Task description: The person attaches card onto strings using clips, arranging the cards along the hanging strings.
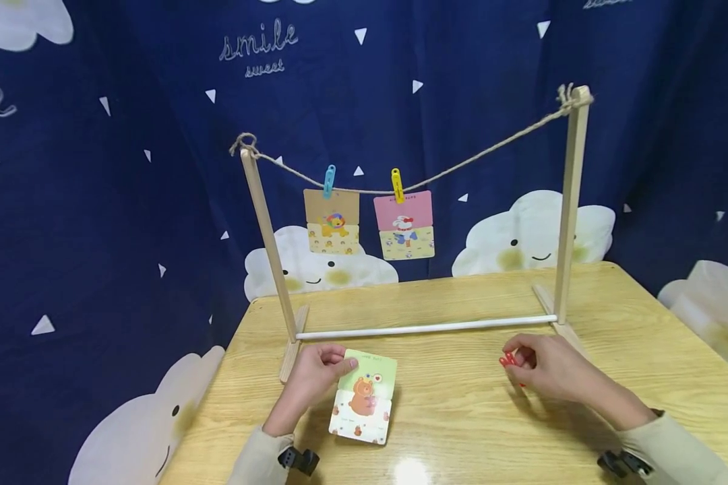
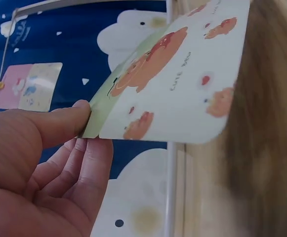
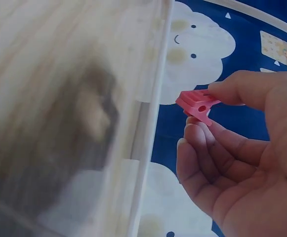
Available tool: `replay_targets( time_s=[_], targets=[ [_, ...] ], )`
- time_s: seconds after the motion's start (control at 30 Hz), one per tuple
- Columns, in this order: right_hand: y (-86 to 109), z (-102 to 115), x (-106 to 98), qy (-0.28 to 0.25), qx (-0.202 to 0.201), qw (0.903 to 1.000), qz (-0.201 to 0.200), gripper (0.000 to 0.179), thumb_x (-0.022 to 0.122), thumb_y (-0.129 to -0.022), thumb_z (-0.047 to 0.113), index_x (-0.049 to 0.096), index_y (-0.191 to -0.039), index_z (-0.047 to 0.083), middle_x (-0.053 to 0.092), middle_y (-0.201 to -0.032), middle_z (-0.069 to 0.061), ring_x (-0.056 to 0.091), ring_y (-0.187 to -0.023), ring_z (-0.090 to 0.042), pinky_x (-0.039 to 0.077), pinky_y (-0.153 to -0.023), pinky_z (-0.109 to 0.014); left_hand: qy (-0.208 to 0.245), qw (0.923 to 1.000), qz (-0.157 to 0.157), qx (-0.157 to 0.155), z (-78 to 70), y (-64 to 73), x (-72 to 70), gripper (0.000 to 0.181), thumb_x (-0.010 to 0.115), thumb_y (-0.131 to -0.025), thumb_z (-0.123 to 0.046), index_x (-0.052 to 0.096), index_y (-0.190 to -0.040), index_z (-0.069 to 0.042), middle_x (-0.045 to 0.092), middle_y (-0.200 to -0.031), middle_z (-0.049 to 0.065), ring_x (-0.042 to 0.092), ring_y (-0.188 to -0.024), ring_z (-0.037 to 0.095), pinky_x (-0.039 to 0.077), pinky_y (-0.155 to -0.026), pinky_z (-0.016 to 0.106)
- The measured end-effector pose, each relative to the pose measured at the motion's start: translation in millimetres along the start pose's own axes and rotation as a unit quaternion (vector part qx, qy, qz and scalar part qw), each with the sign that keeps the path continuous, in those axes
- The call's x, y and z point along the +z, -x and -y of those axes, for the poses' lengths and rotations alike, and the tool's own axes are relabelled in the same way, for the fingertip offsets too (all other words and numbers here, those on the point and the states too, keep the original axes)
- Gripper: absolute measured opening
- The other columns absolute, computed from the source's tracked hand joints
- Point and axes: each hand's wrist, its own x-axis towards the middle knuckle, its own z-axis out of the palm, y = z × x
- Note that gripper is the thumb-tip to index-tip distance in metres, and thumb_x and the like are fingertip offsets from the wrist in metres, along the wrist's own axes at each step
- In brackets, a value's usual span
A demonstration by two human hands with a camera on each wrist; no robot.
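Note:
My left hand (image 1: pixel 315 372) pinches the left edge of a green and white bear card (image 1: pixel 364 397), thumb on its printed face. The left wrist view shows the card (image 2: pixel 183 84) tilted above the tabletop. To the right, my right hand (image 1: pixel 552 367) holds a small red clothespin (image 1: pixel 508 360) between thumb and fingers. That clothespin (image 3: pixel 197 102) shows clearly in the right wrist view. Behind the hands, a twine line (image 1: pixel 485 156) carries a lion card (image 1: pixel 332 222) under a blue clothespin (image 1: pixel 329 180) and a pink rabbit card (image 1: pixel 404 225) under a yellow clothespin (image 1: pixel 397 185).
Two wooden posts, a left post (image 1: pixel 268 242) and a taller right post (image 1: pixel 571 202), hold up the twine. A white rod (image 1: pixel 425 329) joins their feet low across the wooden table (image 1: pixel 449 417). A dark blue curtain (image 1: pixel 158 135) with clouds hangs behind.

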Motion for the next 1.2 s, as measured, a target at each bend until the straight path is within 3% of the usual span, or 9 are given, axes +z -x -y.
replay_targets(
  time_s=[0.3, 0.57, 1.2],
  targets=[
    [-8.3, 7.1, -16.6, -0.032, -0.029, 0.9985, -0.035, 0.019, 0.083, -0.086, 0.013, 0.074, -0.102, 0.010, 0.064, -0.075, 0.016, 0.059, -0.065, 0.002, 0.051, -0.058, -0.022, 0.014, 0.9999, 0.001, -0.004, -19.8, -7.0, 2.9, 0.020, 0.081, -0.091, -0.025, 0.076, -0.096, -0.006, 0.071, -0.078, 0.000, 0.062, -0.068, 0.012, 0.052, -0.062, 0.028],
    [-19.1, 17.8, -34.6, -0.044, -0.002, 0.9989, -0.018, 0.020, 0.082, -0.089, 0.017, 0.073, -0.107, 0.012, 0.068, -0.081, 0.012, 0.063, -0.071, -0.002, 0.053, -0.062, -0.023, 0.072, 0.9971, -0.003, 0.024, -35.0, -16.4, 10.9, 0.018, 0.078, -0.094, -0.020, 0.077, -0.101, -0.003, 0.076, -0.082, 0.007, 0.068, -0.071, 0.013, 0.061, -0.069, 0.036],
    [-49.1, 47.2, -77.6, -0.035, 0.007, 0.9983, -0.047, 0.022, 0.078, -0.093, 0.020, 0.072, -0.112, 0.013, 0.071, -0.087, 0.005, 0.067, -0.077, -0.010, 0.054, -0.068, -0.023, 0.125, 0.9886, -0.020, 0.081, -92.9, -38.7, 31.3, 0.017, 0.080, -0.092, -0.024, 0.078, -0.101, -0.009, 0.077, -0.085, 0.007, 0.066, -0.075, 0.013, 0.053, -0.069, 0.027]
  ],
)
